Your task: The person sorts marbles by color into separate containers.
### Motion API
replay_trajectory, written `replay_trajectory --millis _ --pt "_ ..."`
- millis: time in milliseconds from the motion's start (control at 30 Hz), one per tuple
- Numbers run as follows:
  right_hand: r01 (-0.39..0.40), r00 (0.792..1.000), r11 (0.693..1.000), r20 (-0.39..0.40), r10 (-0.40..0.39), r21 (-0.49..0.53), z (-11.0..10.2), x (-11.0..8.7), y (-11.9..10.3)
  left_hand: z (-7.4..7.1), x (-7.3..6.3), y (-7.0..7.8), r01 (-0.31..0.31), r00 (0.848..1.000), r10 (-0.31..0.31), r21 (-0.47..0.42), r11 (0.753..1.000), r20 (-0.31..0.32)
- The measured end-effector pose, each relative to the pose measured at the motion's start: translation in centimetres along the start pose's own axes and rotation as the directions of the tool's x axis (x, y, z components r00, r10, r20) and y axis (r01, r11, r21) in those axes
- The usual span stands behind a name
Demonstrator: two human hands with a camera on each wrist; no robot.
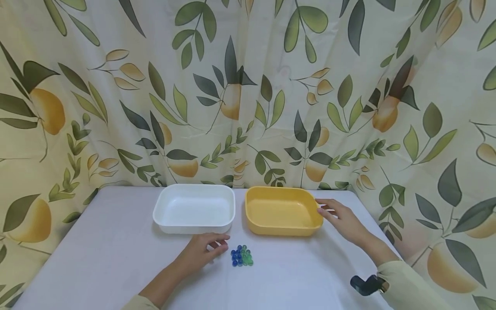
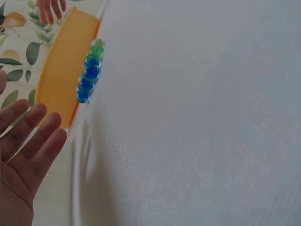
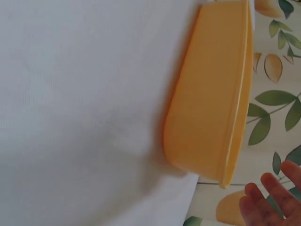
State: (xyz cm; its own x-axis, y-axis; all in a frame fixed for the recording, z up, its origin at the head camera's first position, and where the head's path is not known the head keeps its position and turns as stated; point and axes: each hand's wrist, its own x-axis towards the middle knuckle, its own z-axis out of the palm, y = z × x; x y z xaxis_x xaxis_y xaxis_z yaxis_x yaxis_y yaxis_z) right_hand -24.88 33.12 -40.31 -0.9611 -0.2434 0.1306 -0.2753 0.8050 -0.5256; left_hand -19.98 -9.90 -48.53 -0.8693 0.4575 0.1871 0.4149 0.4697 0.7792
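Note:
A cluster of blue and green glass marbles [image 1: 242, 255] lies on the white cloth, in front of two trays. Just left of the marbles hovers my left hand [image 1: 205, 251], fingers loosely bent and holding nothing; its fingers [image 2: 41, 127] look spread in the left wrist view. Beside the right end of the yellow tray [image 1: 284, 232] is my right hand [image 1: 346, 221], its fingertips right at the rim. In the right wrist view these fingers [image 3: 270, 190] are relaxed, with nothing between them. The white tray [image 1: 193, 229] stands left of the yellow one, behind my left hand.
A white cloth [image 1: 128, 254] covers the table. Behind it and at both sides hangs a curtain [image 1: 248, 107] printed with leaves and fruit, close to the table's back edge. A black device [image 1: 366, 285] is strapped at my right wrist.

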Motion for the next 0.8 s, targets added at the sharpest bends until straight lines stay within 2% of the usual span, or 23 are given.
replay_trajectory --millis 267,533,800 --pt "-0.080 0.997 0.995 0.010 0.079 0.066 0.4 -0.2 0.7 0.5 0.0 -0.2 0.041 0.999 -0.041 -0.066 0.997 0.002" --pt "-0.159 0.987 0.980 0.019 0.158 0.119 0.5 -0.4 1.6 1.2 0.0 0.2 0.069 0.997 -0.072 -0.110 0.992 -0.024" --pt "-0.178 0.984 0.959 0.037 0.174 0.221 1.2 -0.7 1.5 1.6 0.0 0.4 0.082 0.995 -0.087 -0.115 0.990 -0.042"
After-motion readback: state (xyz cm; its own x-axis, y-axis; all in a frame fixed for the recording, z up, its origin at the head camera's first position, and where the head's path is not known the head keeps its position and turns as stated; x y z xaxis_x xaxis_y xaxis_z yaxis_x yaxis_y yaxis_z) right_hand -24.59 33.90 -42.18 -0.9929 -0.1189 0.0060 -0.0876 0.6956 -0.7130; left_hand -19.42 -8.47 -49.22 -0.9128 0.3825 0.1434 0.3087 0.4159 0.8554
